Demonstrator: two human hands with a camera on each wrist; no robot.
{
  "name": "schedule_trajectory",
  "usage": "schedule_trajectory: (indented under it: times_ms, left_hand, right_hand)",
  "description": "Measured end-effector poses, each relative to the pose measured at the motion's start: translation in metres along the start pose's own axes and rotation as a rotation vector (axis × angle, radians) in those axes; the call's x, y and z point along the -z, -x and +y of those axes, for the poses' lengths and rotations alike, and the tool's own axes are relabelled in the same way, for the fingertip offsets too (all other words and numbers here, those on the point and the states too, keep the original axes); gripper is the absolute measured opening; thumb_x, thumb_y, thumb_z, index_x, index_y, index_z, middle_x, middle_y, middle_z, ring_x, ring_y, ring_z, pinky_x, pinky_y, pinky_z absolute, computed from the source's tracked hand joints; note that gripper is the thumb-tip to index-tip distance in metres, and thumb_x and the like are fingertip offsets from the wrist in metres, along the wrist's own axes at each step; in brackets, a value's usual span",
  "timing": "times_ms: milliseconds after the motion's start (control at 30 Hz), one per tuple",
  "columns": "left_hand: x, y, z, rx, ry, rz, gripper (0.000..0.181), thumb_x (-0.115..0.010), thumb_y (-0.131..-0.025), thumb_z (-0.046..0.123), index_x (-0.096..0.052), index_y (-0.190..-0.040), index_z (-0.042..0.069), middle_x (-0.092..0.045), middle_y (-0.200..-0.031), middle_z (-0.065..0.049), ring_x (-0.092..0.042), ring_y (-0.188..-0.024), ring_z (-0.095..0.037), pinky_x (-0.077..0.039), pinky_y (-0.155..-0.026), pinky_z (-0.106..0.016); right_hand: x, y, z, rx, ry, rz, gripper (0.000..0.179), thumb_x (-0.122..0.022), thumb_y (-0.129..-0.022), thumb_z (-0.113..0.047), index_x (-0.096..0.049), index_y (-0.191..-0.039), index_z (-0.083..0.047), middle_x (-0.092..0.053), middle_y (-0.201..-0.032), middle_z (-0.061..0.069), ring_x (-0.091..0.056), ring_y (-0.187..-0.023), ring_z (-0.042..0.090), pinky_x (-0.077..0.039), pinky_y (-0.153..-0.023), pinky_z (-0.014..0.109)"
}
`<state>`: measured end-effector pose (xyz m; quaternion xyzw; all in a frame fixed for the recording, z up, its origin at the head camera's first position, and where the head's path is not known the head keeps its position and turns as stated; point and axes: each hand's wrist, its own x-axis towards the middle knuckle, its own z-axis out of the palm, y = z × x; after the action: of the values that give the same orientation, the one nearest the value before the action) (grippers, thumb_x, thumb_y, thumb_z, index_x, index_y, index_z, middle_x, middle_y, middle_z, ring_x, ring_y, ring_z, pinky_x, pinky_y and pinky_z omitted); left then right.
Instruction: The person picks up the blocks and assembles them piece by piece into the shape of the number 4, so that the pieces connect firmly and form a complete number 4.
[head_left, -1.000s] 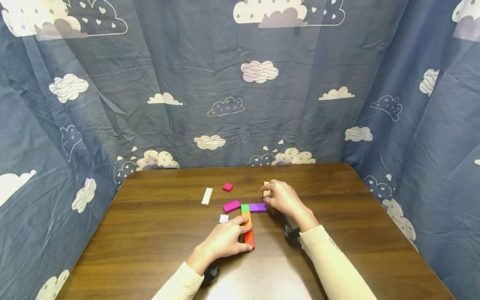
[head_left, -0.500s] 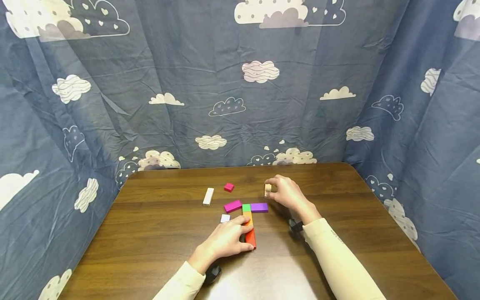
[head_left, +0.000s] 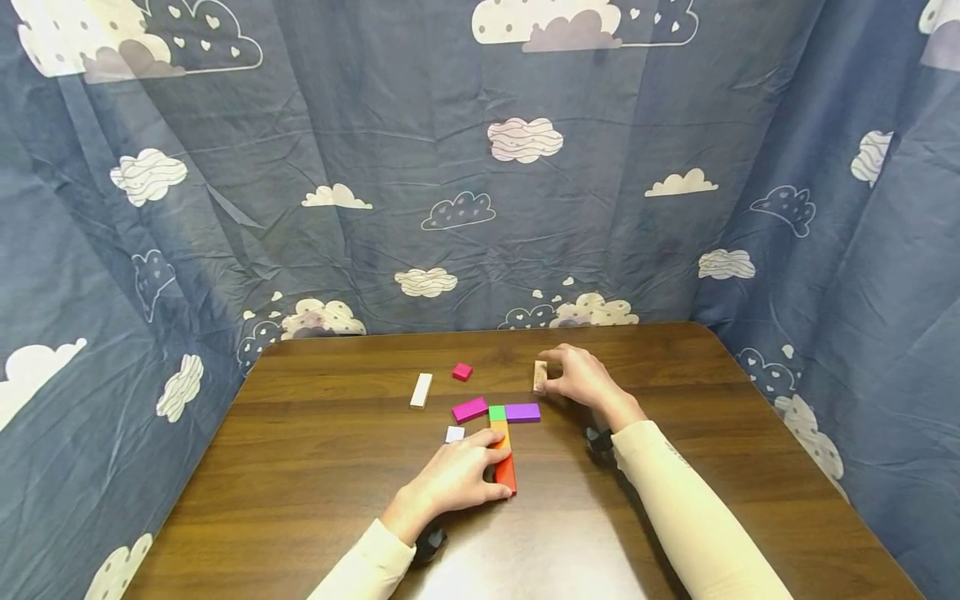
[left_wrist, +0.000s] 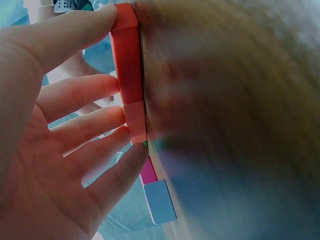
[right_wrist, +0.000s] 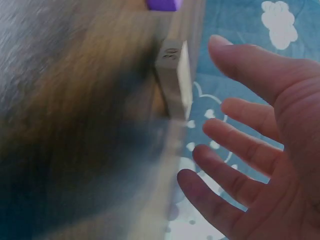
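Fingers (left_wrist: 82, 91) uncurled: our left hand (head_left: 459, 477) touches red rectangular block (head_left: 507, 474), our right hand (head_left: 581, 377) beside pale wooden bar (head_left: 539, 375) | joined: red-orange-green-purple block row (head_left: 501, 426) | likely left, at least: pale wooden bar, row's 1 o'clock

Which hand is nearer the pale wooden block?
Right. In the head view, the right hand is just right of the pale wooden block; the left hand is farther off, lower left, touching the red block.
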<state>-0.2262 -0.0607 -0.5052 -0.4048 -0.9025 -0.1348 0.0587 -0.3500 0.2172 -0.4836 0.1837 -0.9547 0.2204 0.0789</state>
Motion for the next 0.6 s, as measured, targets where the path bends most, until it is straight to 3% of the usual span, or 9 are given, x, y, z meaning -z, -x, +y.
schedule_trajectory:
  times_ms: [600]
  left_hand:
    - [0.001,-0.001,0.002,0.025,-0.013,-0.026,0.058,-0.078,-0.083,0.048,-0.070,-0.131,0.016,-0.056,-0.140,-0.002,-0.054,-0.127,-0.016,-0.051,-0.095,-0.034]
  right_hand:
    - [-0.008,-0.012,0.018,-0.048,-0.038,-0.119,0.076,-0.087,-0.075,-0.041,-0.062,-0.136,-0.005,-0.062,-0.126,0.017,-0.058,-0.116,0.034,-0.045,-0.097,0.051]
